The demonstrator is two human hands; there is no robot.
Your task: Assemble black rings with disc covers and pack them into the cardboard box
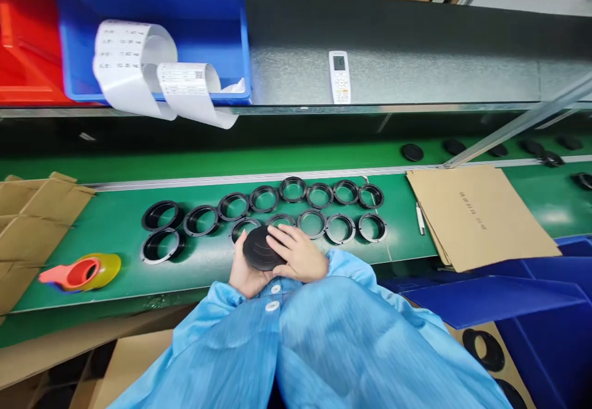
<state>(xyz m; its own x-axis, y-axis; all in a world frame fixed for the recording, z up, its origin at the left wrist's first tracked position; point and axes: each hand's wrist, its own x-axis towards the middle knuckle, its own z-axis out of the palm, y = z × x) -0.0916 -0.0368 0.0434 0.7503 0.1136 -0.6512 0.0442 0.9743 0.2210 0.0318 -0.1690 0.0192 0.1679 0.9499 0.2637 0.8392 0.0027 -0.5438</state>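
A round black disc point(259, 250) with faint curved lines on its face is held close to my body, above the front edge of the green bench. My left hand point(244, 276) cradles it from the left and below, closed round its edge. From the right, my right hand point(300, 253) grips it too, fingers over the top face and thumb at the near rim. Just beyond the hands, several black rings point(312, 224) lie in two rows on the bench. The disc and hands partly cover the nearest rings. The underside of the disc is hidden.
A tape roll in a red holder point(83, 273) and cardboard dividers point(34, 227) are at left. Brown cardboard sheets point(481, 211) and a white pen point(420, 219) lie right. The shelf bears a blue bin point(247, 45) and a remote control point(340, 77). Black discs point(412, 152) lie behind.
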